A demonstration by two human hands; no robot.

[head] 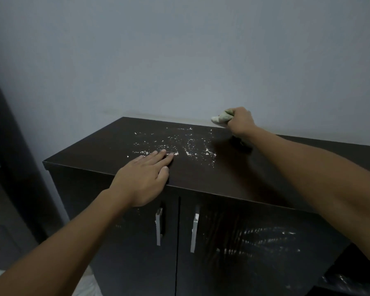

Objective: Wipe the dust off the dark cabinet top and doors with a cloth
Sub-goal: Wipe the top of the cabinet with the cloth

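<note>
the cabinet top (233, 174) is a dark, matte brown board with a faint wood grain and a crisp straight front edge. pale dust (175, 144) lies over its middle in flaky crumbs and thin curved streaks, gritty and uneven against the dark board.

the cloth (221, 118) is a bunched wad of soft, light greenish fabric with a whiter tip, held up at the rear edge of the top near the wall. the right hand (240, 122) grips it with fingers curled round the wad; whether the cloth touches the board i cannot tell.

the left hand (144, 176) lies flat on the top near the front edge, fingers straight and pressed close together, their tips touching the near fringe of the dust.

below, two flat dark doors (254, 248) meet at a thin vertical seam. each carries a slim, pale, upright bar handle (194, 232) beside that seam. the right door shows whitish smears in rows of short strokes.

behind stands a plain, smooth, bluish-grey wall (179, 56). at the left edge runs a dark vertical panel (6, 146), dim and blurred.
</note>
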